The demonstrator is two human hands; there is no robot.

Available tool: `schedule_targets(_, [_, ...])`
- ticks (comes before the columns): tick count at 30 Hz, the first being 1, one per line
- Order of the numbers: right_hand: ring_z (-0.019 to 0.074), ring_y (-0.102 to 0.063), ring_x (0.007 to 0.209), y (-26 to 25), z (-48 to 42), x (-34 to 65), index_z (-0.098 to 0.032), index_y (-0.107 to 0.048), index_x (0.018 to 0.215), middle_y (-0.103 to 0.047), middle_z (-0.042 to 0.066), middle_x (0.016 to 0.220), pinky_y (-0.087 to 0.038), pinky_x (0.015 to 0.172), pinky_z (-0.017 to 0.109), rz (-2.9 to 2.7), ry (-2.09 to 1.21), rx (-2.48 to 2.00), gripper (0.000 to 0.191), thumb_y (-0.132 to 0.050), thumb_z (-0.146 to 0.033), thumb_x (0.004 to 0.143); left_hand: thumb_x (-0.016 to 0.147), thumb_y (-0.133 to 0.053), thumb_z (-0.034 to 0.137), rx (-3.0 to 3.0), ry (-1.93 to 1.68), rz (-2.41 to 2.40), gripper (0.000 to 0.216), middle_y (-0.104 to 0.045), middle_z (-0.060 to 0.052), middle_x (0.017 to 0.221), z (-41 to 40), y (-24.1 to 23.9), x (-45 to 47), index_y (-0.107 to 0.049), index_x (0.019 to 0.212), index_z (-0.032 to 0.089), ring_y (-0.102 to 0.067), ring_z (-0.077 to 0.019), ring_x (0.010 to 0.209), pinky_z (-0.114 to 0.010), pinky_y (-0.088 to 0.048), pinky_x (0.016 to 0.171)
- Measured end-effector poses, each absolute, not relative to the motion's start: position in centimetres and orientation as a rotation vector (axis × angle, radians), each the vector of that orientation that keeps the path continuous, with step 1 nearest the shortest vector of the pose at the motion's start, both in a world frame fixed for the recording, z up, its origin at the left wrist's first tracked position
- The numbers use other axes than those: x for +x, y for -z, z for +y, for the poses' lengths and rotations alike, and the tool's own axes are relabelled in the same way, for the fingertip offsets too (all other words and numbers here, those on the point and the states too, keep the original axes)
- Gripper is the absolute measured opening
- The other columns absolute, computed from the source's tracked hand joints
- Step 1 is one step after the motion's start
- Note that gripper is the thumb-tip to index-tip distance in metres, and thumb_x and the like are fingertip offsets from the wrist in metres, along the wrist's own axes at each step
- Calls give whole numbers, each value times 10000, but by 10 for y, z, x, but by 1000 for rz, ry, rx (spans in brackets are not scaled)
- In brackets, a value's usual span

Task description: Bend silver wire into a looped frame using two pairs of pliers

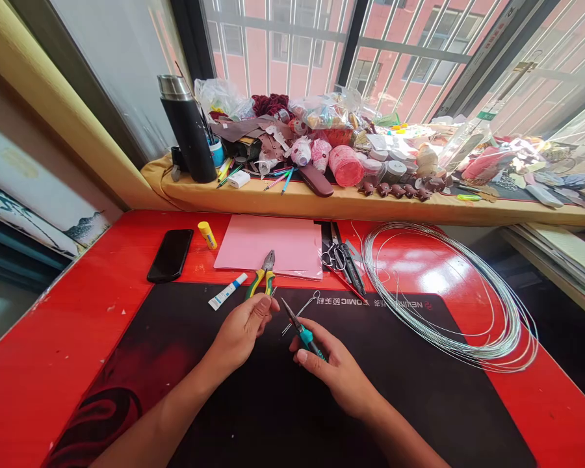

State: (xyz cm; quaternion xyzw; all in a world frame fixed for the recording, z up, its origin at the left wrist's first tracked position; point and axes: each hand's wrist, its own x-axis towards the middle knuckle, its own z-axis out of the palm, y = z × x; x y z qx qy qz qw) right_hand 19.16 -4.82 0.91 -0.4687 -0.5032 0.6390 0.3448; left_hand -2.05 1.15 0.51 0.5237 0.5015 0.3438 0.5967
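Nearest the camera, both bare forearms reach across a black mat (273, 409) laid on a red table (34, 318). Left hand (244, 330): thumb and fingers are pinched together, with a thin bit of wire (273, 292) showing at the fingertips; its full length is hidden. Right hand (336, 367): fingers are wrapped around teal-handled pliers (306, 337), whose slim pointed nose is aimed up and to the left, near the left fingertips but apart from them.

Just beyond the pliers, a looped wire (306, 307) lies slantwise on the mat, its small loop at the far end. Yellow-and-green pliers (268, 263) lie directly beyond the left hand, nose pointing away; whether hand and handles touch cannot be told.

To the left are a white tube (227, 291), a yellow glue stick (207, 235), standing tilted in view, and a black phone (170, 255). Pink sheets (273, 242) lie at the back, with scissors (339, 258) and a black knife (352, 268) beside them. On the right, a large wire coil (514, 318) overlaps mat and table. Behind, a cloth-covered ledge (248, 203) carries a dark flask (188, 133) and crowded craft materials (273, 140).
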Motion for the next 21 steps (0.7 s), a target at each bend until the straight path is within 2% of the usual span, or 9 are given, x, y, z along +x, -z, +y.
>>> schedule_targets(11, [259,-597,1058,-14,-47,189,-261,-573,1408,-655,63,1133,-473,970,399,-1362,-1643,-1269,565,-684,-508,913,952,-447,672,1390,-757,1260,539,-544,-3,691,6,-12,-22,-695,933,194,-484,-173,624,-268,-370,549])
schedule_targets(21, [276,-613,1122,-15,-49,188,-238,-553,1432,-672,88,1187,-470,1025,419,-1350,-1694,-1259,608,-699,-507,907,946,-512,629,1359,-766,1258,449,-511,23,712,7,-4,-25,-659,944,205,-452,-159,645,-255,-365,578])
